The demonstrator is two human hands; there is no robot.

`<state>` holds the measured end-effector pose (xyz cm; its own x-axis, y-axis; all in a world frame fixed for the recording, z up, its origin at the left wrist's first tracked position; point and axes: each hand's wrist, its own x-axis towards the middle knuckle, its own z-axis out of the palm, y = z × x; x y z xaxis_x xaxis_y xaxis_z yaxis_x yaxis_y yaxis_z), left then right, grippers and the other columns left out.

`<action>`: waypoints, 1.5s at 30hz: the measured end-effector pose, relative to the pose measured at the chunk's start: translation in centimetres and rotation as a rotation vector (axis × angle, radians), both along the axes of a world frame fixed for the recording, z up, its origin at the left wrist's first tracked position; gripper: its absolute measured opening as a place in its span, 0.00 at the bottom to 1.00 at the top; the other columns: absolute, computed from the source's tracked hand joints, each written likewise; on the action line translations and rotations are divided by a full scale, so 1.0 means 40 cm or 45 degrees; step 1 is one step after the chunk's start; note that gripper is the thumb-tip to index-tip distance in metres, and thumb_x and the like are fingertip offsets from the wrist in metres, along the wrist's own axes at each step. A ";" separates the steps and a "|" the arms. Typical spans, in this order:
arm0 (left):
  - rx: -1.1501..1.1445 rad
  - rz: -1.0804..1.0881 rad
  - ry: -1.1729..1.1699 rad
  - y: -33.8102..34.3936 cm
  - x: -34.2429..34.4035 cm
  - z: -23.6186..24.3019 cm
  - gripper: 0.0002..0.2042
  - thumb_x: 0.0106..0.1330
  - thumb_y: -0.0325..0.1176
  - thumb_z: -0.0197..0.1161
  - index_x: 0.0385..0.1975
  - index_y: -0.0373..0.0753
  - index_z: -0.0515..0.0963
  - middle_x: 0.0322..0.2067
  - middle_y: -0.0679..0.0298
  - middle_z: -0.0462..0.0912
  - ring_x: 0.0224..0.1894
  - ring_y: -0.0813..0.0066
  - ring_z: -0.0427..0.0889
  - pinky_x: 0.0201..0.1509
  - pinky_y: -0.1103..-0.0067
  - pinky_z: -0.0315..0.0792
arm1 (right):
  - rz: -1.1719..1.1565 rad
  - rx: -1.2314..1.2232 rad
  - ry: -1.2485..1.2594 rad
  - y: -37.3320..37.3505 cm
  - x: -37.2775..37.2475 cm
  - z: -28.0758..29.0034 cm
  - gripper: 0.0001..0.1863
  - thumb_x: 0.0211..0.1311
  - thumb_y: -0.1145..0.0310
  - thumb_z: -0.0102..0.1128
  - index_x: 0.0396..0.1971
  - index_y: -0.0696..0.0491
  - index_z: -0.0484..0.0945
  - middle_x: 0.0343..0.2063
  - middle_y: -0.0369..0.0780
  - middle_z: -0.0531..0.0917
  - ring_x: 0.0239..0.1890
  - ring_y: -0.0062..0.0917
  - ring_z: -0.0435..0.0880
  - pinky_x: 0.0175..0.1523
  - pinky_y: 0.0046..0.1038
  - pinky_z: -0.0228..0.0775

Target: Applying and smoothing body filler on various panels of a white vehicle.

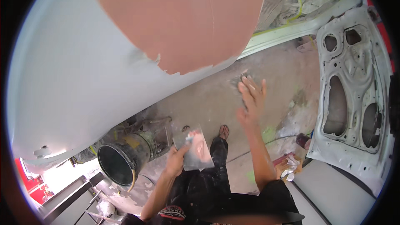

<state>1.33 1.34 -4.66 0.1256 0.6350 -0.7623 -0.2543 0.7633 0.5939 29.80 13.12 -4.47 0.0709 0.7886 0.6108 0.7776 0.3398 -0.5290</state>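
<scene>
My left hand [177, 158] grips a flat, translucent board [193, 160] smeared with pink paste [199, 143], held low in front of my body. My right hand [252, 98] is raised at centre right, slightly blurred, its fingers over a dark greyish item [237, 82] that I cannot make out. Above both hands is a pale grey car body panel [79, 79] with a large pink filler patch [183, 21], which has a ragged lower edge. My right hand is below and to the right of that patch, apart from it.
Masked bodywork with newspaper [281, 2] and yellow tape is at top right. A stripped white door [354, 58] stands on the right. A black bucket [125, 152] is at lower left, above a metal frame [87, 187]. A cable [246, 152] crosses the stained floor [196, 100].
</scene>
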 end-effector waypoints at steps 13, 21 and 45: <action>1.925 -1.313 0.922 0.207 0.130 0.365 0.31 0.61 0.31 0.64 0.67 0.54 0.68 0.61 0.54 0.70 0.55 0.60 0.80 0.48 0.68 0.81 | 0.354 -0.915 2.736 -0.233 -0.093 0.087 0.20 0.67 0.70 0.59 0.58 0.58 0.71 0.52 0.42 0.80 0.52 0.31 0.82 0.58 0.39 0.77; 0.928 -0.811 0.666 0.136 -0.020 0.145 0.25 0.74 0.49 0.52 0.66 0.42 0.68 0.49 0.52 0.78 0.48 0.58 0.82 0.50 0.65 0.80 | 0.248 -0.518 2.331 -0.250 -0.110 0.295 0.19 0.73 0.64 0.53 0.57 0.59 0.73 0.52 0.42 0.80 0.55 0.35 0.81 0.60 0.42 0.75; 0.235 -0.570 -0.418 0.349 -0.110 0.364 0.21 0.71 0.37 0.60 0.57 0.30 0.71 0.47 0.56 0.82 0.46 0.69 0.85 0.48 0.69 0.83 | 0.661 -0.328 -0.452 -0.230 -0.194 0.540 0.27 0.46 0.75 0.62 0.50 0.43 0.83 0.55 0.37 0.79 0.58 0.36 0.78 0.66 0.47 0.66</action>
<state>-3.07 15.28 9.91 0.6232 0.5841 -0.5200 -0.1242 0.7304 0.6716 22.04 3.92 17.13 -0.5264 0.7896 0.3153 0.6892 0.6134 -0.3856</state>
